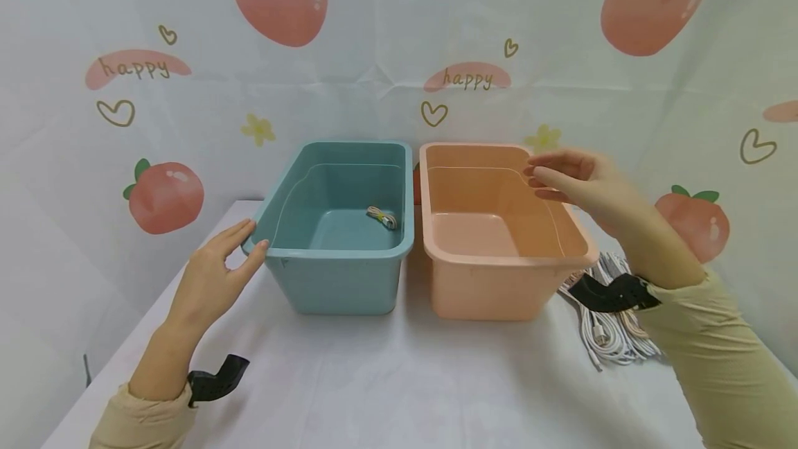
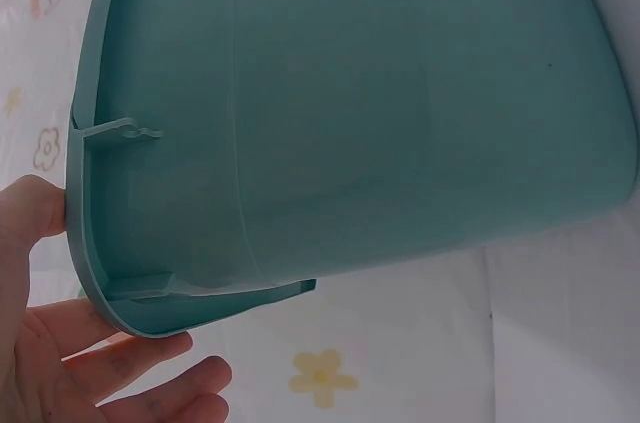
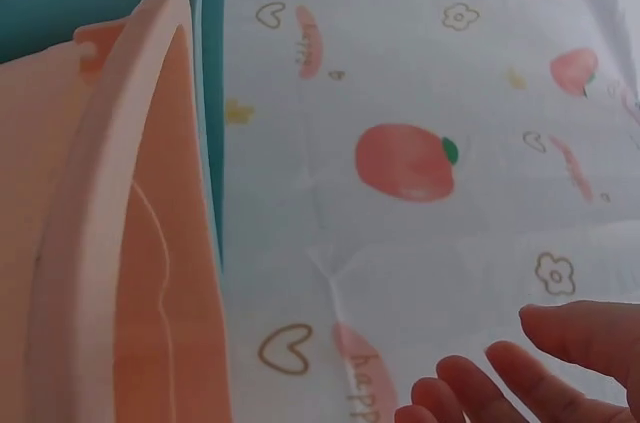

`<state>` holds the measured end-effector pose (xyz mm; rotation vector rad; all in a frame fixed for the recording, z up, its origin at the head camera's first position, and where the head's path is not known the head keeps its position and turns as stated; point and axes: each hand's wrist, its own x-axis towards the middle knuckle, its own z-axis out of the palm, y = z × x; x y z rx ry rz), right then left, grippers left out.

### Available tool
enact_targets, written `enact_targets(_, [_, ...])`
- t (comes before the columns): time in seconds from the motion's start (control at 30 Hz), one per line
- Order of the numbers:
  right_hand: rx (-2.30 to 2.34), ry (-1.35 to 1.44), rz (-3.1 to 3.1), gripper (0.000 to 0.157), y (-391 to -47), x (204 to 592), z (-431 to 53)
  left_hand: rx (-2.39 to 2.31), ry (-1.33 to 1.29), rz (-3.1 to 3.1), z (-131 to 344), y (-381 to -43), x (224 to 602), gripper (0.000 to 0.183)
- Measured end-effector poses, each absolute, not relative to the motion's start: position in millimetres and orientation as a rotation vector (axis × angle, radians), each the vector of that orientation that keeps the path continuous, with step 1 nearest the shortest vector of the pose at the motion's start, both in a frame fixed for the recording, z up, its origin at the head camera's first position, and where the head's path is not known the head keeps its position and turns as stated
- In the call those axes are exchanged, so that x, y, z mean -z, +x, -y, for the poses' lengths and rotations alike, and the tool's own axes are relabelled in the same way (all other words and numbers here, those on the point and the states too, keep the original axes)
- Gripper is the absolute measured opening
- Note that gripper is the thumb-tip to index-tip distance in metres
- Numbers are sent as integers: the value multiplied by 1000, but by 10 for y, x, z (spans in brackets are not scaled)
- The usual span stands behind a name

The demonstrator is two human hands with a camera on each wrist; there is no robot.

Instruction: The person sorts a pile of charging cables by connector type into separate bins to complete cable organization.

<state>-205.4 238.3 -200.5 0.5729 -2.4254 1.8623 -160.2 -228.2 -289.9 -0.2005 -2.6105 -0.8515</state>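
My left hand (image 1: 208, 276) rests at the near left corner of a teal plastic bin (image 1: 339, 283), its thumb and relaxed fingers touching the rim. In the left wrist view, the thumb meets one side of that corner and the fingers (image 2: 150, 373) extend along the other. Inside the bin, toward its right wall, lies a small tied cable bundle (image 1: 382, 217). Over the right rim of a peach-coloured bin (image 1: 486, 289), my right hand (image 1: 576, 175) hovers with loosely bent fingers. Nothing shows between its thumb and fingers in the right wrist view.
Several bundled white cables (image 1: 614, 338) lie on the white-covered table (image 1: 411, 386), right of the peach bin and partly behind my right forearm. The two bins stand side by side with a narrow gap. A fruit-print cloth (image 1: 374, 33) hangs close behind them.
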Motion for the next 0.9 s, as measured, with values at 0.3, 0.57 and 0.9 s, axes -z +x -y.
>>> enact_targets(0.3, [-1767, 320, 2396, 24, -1804, 2339, -2959, 856, -195, 2607, 2277, -1599, 2904, 55])
enact_targets(0.57, [-1708, 237, 2485, 26, -1690, 2757, -3446, 863, -197, 2609, 2278, -1594, 2906, 55])
enact_targets(0.9, [-1149, 10, 2980, 49, -1644, 3198, -3828, 870, -203, 2601, 2272, -1590, 2903, 55])
